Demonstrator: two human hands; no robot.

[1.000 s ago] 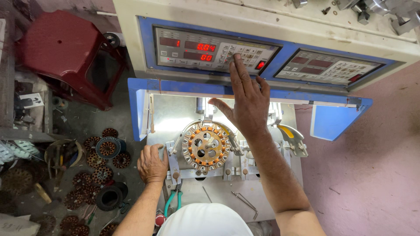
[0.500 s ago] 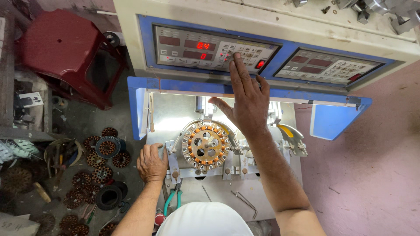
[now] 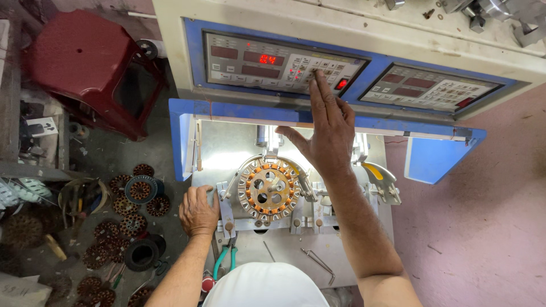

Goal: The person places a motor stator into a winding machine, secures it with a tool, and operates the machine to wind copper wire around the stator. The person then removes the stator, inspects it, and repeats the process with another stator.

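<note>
Machine: a cream and blue winding machine [image 3: 239,116] fills the far middle of the scene, its lit work bay open toward the person.
Floor, left: a dark red plastic stool [image 3: 74,62] stands far left; round wound stator cores [image 3: 133,207] lie scattered nearer, beside the machine.
Control panel: the left keypad panel [image 3: 278,62] shows red digits; a second panel [image 3: 432,88] sits to its right.
Stator: a round stator [image 3: 268,189] with orange slots is mounted in the bay, between the two hands.
Right hand: the right hand [image 3: 327,133] is raised flat, fingers apart and straight, fingertips on the left panel's keys, gripping nothing.
Left hand: the left hand [image 3: 198,211] rests loosely curled on the near left edge of the fixture, clamped on nothing, just left of the stator.
Small tools: green-handled pliers [image 3: 224,258] and a bent metal hook [image 3: 319,264] lie on the near shelf.
</note>
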